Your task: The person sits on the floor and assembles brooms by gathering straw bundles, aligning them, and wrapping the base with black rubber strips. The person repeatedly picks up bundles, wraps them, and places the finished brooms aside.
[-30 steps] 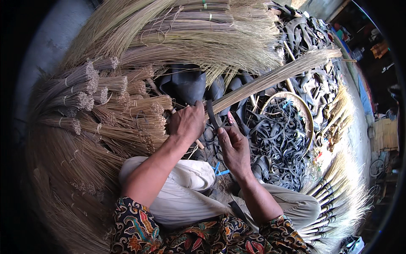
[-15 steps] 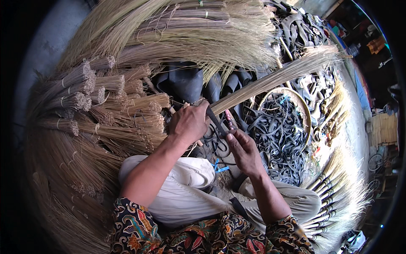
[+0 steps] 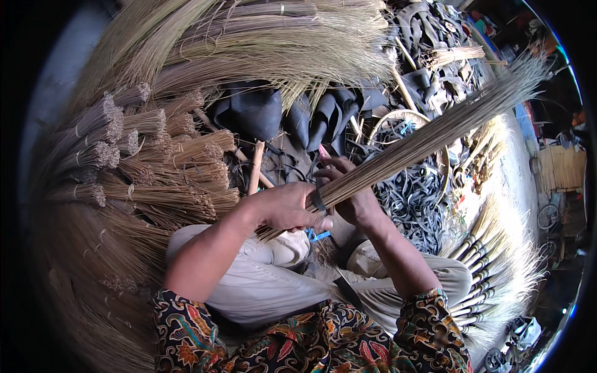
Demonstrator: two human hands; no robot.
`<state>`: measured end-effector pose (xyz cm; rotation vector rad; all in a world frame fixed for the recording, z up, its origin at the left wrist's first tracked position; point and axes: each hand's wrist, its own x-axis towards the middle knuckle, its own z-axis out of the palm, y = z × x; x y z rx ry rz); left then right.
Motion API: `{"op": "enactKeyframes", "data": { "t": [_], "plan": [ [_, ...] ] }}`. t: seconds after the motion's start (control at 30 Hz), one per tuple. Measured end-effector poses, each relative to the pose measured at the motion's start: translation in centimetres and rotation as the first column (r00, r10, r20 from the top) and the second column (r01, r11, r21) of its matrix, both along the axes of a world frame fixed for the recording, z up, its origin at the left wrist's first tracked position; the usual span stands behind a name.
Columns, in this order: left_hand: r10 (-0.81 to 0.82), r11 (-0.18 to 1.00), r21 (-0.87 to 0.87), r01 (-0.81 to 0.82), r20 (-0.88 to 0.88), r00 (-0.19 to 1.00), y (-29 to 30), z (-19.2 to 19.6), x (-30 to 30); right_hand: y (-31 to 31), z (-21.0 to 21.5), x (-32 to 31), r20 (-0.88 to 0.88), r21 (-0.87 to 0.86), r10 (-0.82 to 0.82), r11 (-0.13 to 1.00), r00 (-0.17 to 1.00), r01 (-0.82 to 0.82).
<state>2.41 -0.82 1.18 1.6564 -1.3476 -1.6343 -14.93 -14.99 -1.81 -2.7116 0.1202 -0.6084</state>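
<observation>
Grass-stalk bundle (image 3: 404, 149) noted aslant in the air above the floor (image 3: 320, 252), its stem end over your lap and its wispy tips toward the floor's far right side, with a black rubber strip (image 3: 318, 200) around it near the stem end. Your left hand (image 3: 283, 208) has its fingers closed around the bundle beside that strip; your right hand (image 3: 360, 204) is partly behind the stalks, bent fingers showing past their far edge, and whether they pinch anything you cannot tell. Toward the floor's right edge, cut rubber strips (image 3: 407, 214) lie heaped by a round woven tray (image 3: 401, 114).
</observation>
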Motion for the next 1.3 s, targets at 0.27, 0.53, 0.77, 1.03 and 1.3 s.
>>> {"op": "enactKeyframes", "data": {
  "t": [0.27, 0.53, 0.77, 1.03, 1.3],
  "plan": [
    [0.326, 0.937, -0.314, -0.154, 0.624, 0.711, -1.1, -2.8, -1.7, 1.8, 5.6, 2.2, -0.464, 0.370, -0.344, 0.762, 0.816, 0.531],
    [0.390, 0.918, -0.320, -0.234, 0.618, 0.682, -0.6, -3.4, -1.6, 1.2, 2.0, 3.5, -0.321, 0.875, -0.056, 0.363, 0.945, 0.319],
    [0.432, 0.896, -0.389, -0.213, 0.655, 0.620, -1.1, -4.4, -0.4, 4.1, 0.4, 1.9, -0.219, 0.969, -0.214, 0.063, 0.952, 0.237],
    [0.500, 0.864, -0.442, -0.242, 0.690, 0.524, -1.6, -4.1, -0.5, 5.0, 1.9, 1.4, -0.066, 0.509, -0.305, 0.809, 0.950, 0.295],
    [0.449, 0.894, -0.238, -0.381, 0.471, 0.759, -1.4, 1.0, 1.1, 4.3, 1.9, -4.2, -0.406, 0.621, -0.155, 0.676, 0.900, 0.397]
  ]
}}
